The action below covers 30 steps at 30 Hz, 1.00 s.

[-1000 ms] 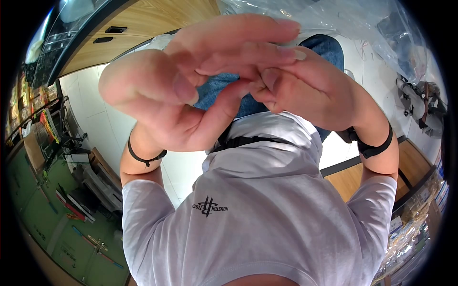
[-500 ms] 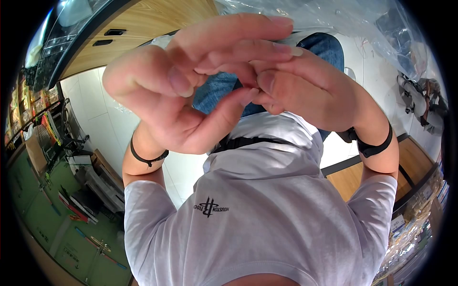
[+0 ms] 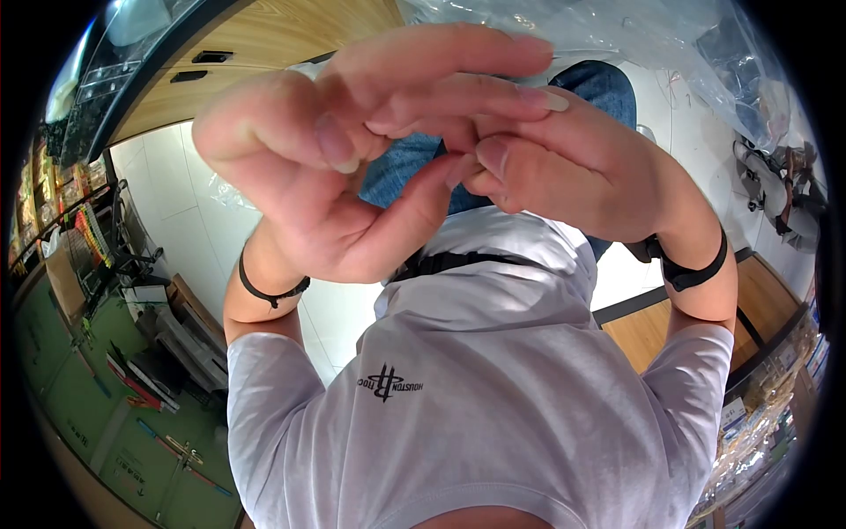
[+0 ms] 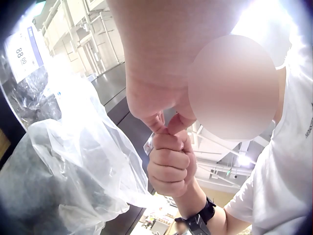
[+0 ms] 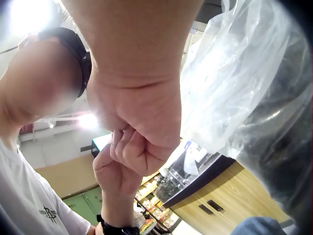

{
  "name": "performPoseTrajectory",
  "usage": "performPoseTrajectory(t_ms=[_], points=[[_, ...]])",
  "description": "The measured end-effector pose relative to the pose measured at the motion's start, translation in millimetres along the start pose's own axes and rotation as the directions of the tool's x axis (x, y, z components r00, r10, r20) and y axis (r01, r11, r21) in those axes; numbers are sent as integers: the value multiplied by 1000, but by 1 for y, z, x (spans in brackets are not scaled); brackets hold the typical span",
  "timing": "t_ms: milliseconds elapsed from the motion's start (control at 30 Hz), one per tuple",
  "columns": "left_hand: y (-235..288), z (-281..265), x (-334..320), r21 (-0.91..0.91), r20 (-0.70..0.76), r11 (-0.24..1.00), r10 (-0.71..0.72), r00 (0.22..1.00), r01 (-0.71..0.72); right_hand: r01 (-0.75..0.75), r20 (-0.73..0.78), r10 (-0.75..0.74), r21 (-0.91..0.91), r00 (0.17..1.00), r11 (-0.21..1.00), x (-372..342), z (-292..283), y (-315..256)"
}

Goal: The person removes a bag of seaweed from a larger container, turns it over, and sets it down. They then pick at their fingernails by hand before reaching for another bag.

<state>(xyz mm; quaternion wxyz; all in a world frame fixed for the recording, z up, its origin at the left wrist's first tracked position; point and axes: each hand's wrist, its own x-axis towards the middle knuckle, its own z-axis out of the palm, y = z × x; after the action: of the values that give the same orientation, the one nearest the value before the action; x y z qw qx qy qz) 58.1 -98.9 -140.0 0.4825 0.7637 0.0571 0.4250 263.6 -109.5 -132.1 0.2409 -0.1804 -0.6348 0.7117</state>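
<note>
In the upper middle of the frame, the left hand arches its fingers, its thumb tip meeting the right hand, whose fingers curl in by the thumb, seemingly so each steadies the other; anything pinched at the fingertips is hidden, so I cannot tell; past them show jeans; clear plastic spreads upper right, a wooden cabinet stands upper left.

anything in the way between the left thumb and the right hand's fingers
Nothing visible: the thumb of the left hand meets the fingers of the right hand. Whether they pinch something tiny, I can't tell.
</note>
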Motion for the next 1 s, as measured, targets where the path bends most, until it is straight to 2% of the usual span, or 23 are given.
performPoseTrajectory(t_ms=[133, 200, 267, 467, 733, 800, 900, 1000], points=[[0, 3, 0, 0, -50, 1000, -11, 999, 11, -23, 1, 24, -52, 1000, 998, 0, -1, -6], [4, 3, 0, -7, -64, 1000, -11, 998, 11, 15, -7, -15, -113, 1000, 993, 0, -1, -6], [15, 4, 1, 156, -25, 976, -151, 988, 153, 22, -19, -25, -120, 1000, 993, 0, 0, -5], [0, 4, -1, 0, -72, 1000, -5, 997, 5, 5, -16, -7, -128, 1000, 992, 0, -1, -6], [1, 3, 0, -28, -85, 999, -17, 996, 15, 49, 1, -49, -124, 999, 991, 1, -3, -5], [1, 3, 0, -23, -77, 999, -36, 996, 34, -36, -35, 36, -9, 999, 999, -1, -1, -4], [-2, 4, 0, -47, -85, 999, -7, 996, 3, -64, -37, 67, 84, 997, 994, -2, 3, -1], [2, 3, 2, -31, -66, 999, -26, 997, 24, -57, -31, 58, 49, 998, 997, -2, 2, -3]])
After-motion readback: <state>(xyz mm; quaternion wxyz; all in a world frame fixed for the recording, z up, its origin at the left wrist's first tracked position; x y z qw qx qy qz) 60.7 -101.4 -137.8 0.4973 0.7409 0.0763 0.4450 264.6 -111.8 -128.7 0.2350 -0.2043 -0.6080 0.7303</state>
